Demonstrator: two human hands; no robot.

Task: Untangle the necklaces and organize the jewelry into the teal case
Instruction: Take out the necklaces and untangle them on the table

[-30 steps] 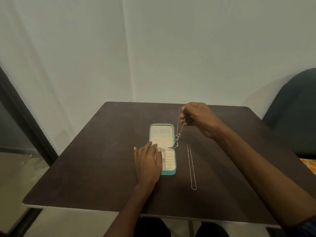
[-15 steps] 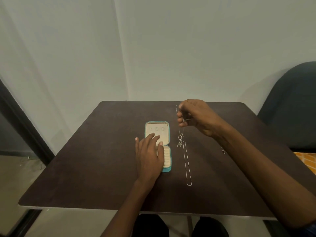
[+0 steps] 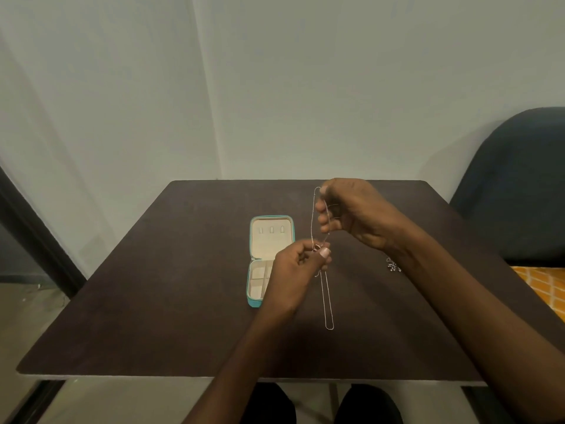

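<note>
The teal case (image 3: 252,240) lies open on the dark table (image 3: 153,301), cream lining up, three small tabs in its lid and compartments in its base. My right hand (image 3: 354,215) holds a thin silver necklace (image 3: 312,218) up above the table, just right of the case. My left hand (image 3: 301,264) pinches the pendant end of that necklace between thumb and fingers, partly hiding the case's base. A second silver chain (image 3: 327,301) lies straight on the table below my hands.
A small cluster of dark beaded jewelry (image 3: 393,266) lies on the table right of my right wrist. A dark blue chair (image 3: 519,185) stands at the right. Pale walls meet in a corner behind the table.
My left hand has lifted off the case and moved right to pinch the hanging necklace's lower end. My right hand has kept the necklace raised.
</note>
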